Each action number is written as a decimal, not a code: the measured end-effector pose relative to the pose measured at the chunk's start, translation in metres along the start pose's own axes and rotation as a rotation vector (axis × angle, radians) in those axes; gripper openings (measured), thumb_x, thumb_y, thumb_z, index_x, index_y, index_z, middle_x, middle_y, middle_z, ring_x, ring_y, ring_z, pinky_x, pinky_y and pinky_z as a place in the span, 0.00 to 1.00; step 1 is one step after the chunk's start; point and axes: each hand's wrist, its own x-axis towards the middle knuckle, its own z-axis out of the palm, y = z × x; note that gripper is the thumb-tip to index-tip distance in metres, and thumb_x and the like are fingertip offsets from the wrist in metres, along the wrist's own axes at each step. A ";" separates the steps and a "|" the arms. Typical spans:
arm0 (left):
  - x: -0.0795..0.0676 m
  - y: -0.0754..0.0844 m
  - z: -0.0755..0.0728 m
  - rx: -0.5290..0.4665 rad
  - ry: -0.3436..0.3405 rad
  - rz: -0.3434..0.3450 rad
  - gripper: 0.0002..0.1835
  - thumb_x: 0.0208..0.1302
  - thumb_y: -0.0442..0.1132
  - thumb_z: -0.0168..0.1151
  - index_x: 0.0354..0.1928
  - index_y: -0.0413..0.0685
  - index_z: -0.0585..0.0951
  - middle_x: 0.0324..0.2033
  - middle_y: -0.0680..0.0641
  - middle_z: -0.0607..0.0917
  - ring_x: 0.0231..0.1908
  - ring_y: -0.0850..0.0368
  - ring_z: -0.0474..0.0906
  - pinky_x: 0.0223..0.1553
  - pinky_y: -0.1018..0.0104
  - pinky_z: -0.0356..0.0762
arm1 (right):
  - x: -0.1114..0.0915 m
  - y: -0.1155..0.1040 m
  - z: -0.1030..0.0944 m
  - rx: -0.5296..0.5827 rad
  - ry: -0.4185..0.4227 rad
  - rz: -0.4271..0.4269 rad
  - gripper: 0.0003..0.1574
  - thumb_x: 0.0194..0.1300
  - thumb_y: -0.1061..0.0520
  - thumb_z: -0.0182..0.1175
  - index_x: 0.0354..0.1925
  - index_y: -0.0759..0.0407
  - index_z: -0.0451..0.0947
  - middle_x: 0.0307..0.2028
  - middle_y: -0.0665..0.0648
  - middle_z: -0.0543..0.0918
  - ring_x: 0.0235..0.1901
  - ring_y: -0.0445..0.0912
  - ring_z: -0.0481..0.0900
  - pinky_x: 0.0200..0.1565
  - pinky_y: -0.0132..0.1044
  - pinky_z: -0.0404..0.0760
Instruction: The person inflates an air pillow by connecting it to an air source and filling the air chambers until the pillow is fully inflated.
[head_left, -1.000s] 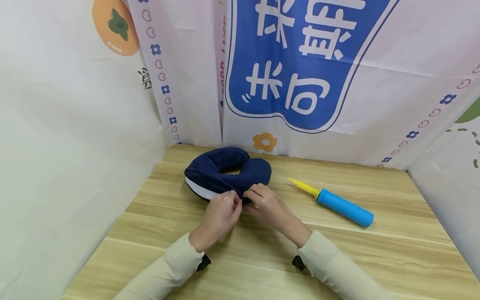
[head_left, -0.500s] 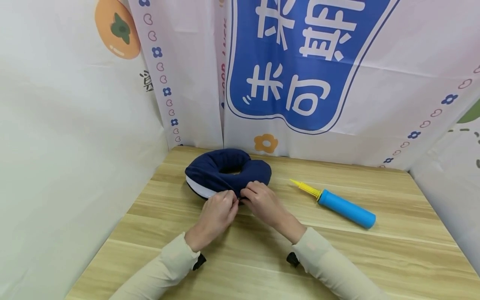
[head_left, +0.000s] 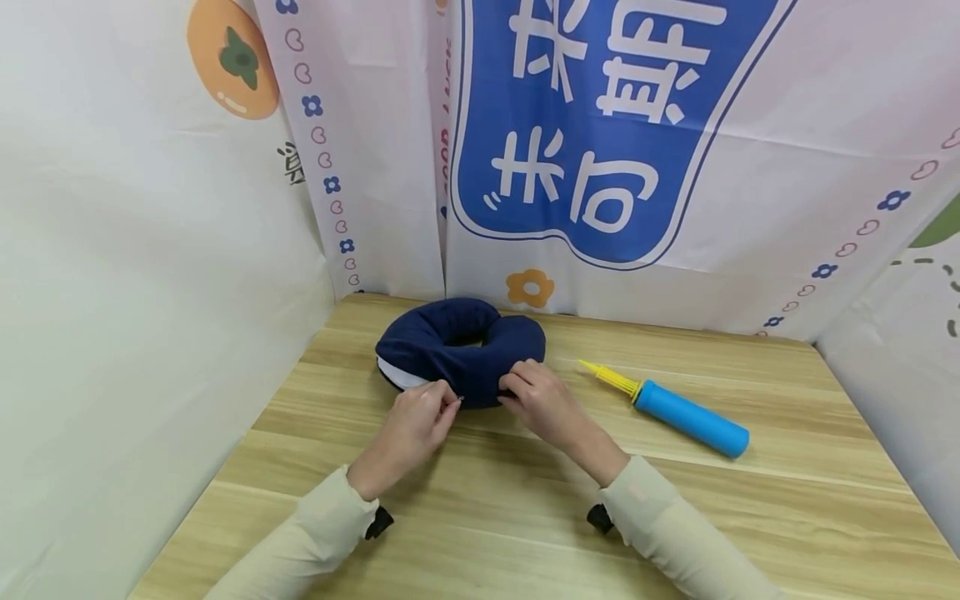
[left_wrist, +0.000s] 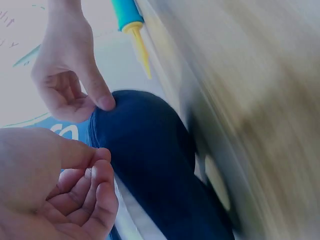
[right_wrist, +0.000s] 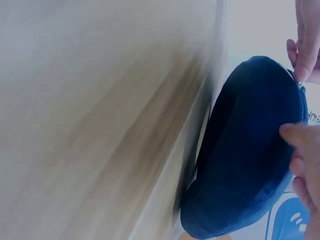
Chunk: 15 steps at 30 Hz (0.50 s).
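Note:
A dark blue U-shaped neck pillow lies on the wooden table, its zippered outer edge towards me. Along its left side the zip gapes and white lining shows; in the left wrist view the white strip begins just below the left hand. My left hand pinches the small metal zip pull between thumb and curled fingers. Further right, my right hand pinches the pillow's edge, thumb against the fabric. Between the hands the seam is together.
To the right of the pillow lies a blue hand pump with a yellow nozzle. Printed white sheets rise at the table's back and sides. The wooden table extends towards me.
My left hand has slid left along the zip, and the white gap is shorter. My right hand has shifted slightly right, so the hands are further apart.

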 end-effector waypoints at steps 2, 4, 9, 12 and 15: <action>0.001 0.002 0.000 -0.029 -0.019 -0.023 0.07 0.67 0.30 0.71 0.33 0.44 0.82 0.26 0.51 0.85 0.26 0.61 0.80 0.30 0.69 0.78 | 0.001 -0.002 0.000 -0.023 0.006 -0.040 0.17 0.55 0.58 0.82 0.39 0.60 0.84 0.36 0.53 0.84 0.34 0.45 0.79 0.36 0.34 0.78; 0.001 0.004 0.000 -0.051 -0.035 -0.043 0.06 0.67 0.30 0.71 0.33 0.44 0.83 0.26 0.51 0.85 0.25 0.62 0.79 0.29 0.72 0.77 | 0.003 -0.005 0.000 -0.046 0.005 -0.074 0.20 0.55 0.55 0.83 0.41 0.59 0.84 0.38 0.53 0.84 0.35 0.45 0.78 0.37 0.34 0.78; 0.003 0.012 0.004 -0.044 -0.070 -0.075 0.07 0.66 0.30 0.72 0.31 0.44 0.83 0.25 0.52 0.84 0.24 0.63 0.78 0.27 0.73 0.75 | 0.006 -0.008 0.002 -0.092 -0.025 -0.097 0.16 0.57 0.56 0.81 0.40 0.58 0.85 0.37 0.53 0.83 0.35 0.46 0.78 0.39 0.35 0.79; 0.004 0.015 0.009 0.007 -0.066 -0.091 0.08 0.65 0.31 0.73 0.30 0.44 0.82 0.24 0.52 0.83 0.24 0.62 0.77 0.27 0.72 0.75 | 0.005 -0.007 0.004 -0.102 -0.046 -0.096 0.14 0.58 0.58 0.80 0.40 0.58 0.86 0.37 0.52 0.84 0.36 0.46 0.79 0.41 0.35 0.80; 0.003 0.015 0.013 0.051 -0.048 -0.103 0.10 0.63 0.31 0.75 0.28 0.45 0.82 0.22 0.53 0.82 0.23 0.61 0.77 0.26 0.70 0.75 | 0.004 -0.008 0.006 -0.092 -0.053 -0.091 0.13 0.58 0.58 0.80 0.39 0.57 0.87 0.37 0.52 0.84 0.36 0.46 0.79 0.41 0.35 0.80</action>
